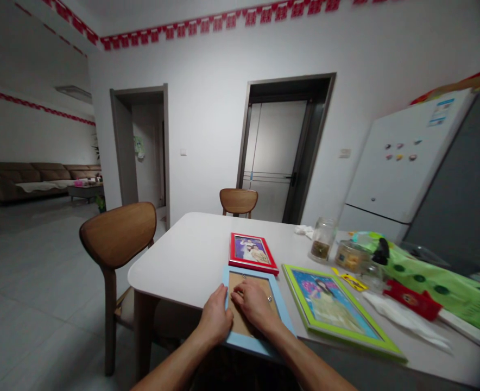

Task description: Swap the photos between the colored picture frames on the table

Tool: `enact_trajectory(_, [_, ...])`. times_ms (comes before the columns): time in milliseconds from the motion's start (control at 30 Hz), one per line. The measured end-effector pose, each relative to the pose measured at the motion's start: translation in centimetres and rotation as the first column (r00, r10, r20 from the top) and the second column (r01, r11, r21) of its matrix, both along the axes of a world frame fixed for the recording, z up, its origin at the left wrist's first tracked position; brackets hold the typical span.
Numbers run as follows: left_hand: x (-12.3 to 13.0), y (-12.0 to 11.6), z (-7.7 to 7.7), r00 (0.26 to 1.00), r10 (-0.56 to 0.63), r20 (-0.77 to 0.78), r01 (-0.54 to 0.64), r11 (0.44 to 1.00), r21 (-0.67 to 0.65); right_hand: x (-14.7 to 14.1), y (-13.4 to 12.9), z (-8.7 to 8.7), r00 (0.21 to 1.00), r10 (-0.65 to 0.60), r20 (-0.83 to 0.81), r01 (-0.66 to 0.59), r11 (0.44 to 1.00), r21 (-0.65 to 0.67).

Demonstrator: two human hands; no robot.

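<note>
A light blue picture frame lies back side up at the table's near edge, its brown backing board showing with small metal clips. My left hand grips the frame's left side, thumb on top. My right hand rests over the backing with its fingers curled near the left part of the board; whether anything small is between them is hidden. Just beyond lies a red picture frame with a photo facing up. To the right, a lime green picture frame also lies photo side up.
On the white table, the right side holds a glass jar, a round food container, a red packet, tissues and a green bag. Wooden chairs stand left and at the far side.
</note>
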State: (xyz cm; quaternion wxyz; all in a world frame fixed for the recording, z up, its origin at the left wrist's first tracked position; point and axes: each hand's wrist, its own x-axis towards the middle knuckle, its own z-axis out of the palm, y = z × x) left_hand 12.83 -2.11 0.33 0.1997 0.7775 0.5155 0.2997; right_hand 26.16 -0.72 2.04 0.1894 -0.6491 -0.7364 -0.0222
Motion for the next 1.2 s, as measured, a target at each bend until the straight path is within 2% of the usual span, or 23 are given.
enact_trajectory(167, [0.0, -0.1, 0.1, 1.000, 0.015, -0.007, -0.015, 1.000, -0.016, 1.9, 1.5, 0.0, 0.990, -0.140, 0.009, 0.140, 0.990, 0.017])
enact_trajectory(333, [0.0, -0.3, 0.5, 1.000, 0.008, -0.022, -0.008, 1.000, -0.022, 1.8, 2.3, -0.2, 0.972, -0.236, 0.016, 0.236, 0.972, -0.019])
enact_trajectory(667, [0.1, -0.1, 0.0, 1.000, 0.013, -0.010, -0.014, 1.000, -0.012, 2.0, 3.0, -0.4, 0.962, -0.268, -0.062, 0.262, 0.961, -0.086])
enact_trajectory(800, [0.1, 0.1, -0.3, 1.000, 0.015, 0.006, -0.015, 1.000, -0.012, 2.3, 2.5, 0.0, 0.968, -0.225, -0.110, 0.214, 0.972, -0.100])
enact_trajectory(867, [0.1, 0.1, -0.4, 1.000, 0.016, 0.016, -0.016, 1.000, -0.015, 2.8, 1.4, 0.4, 0.974, -0.163, -0.160, 0.150, 0.984, -0.091])
enact_trajectory(967, [0.0, 0.1, -0.4, 0.999, 0.019, 0.031, -0.018, 1.000, -0.021, 4.0, -1.2, 1.2, 0.947, 0.075, -0.312, -0.108, 0.990, -0.091])
enact_trajectory(1033, [0.1, -0.1, -0.3, 0.999, 0.021, 0.041, -0.020, 1.000, -0.023, 4.7, -3.2, 1.6, 0.898, 0.224, -0.378, -0.298, 0.943, -0.150])
enact_trajectory(1067, [0.1, -0.1, -0.2, 0.999, 0.022, 0.047, -0.021, 0.999, -0.025, 5.0, -4.1, 1.8, 0.889, 0.253, -0.383, -0.346, 0.917, -0.197])
enact_trajectory(1133, [0.3, -0.2, -0.1, 0.998, 0.026, 0.057, -0.025, 0.999, -0.029, 5.0, -5.3, 2.0, 0.890, 0.261, -0.373, -0.372, 0.889, -0.266])
enact_trajectory(1200, [0.4, -0.3, 0.1, 0.998, 0.034, 0.061, -0.032, 0.999, -0.033, 4.6, -5.7, 1.8, 0.901, 0.231, -0.367, -0.339, 0.902, -0.266])
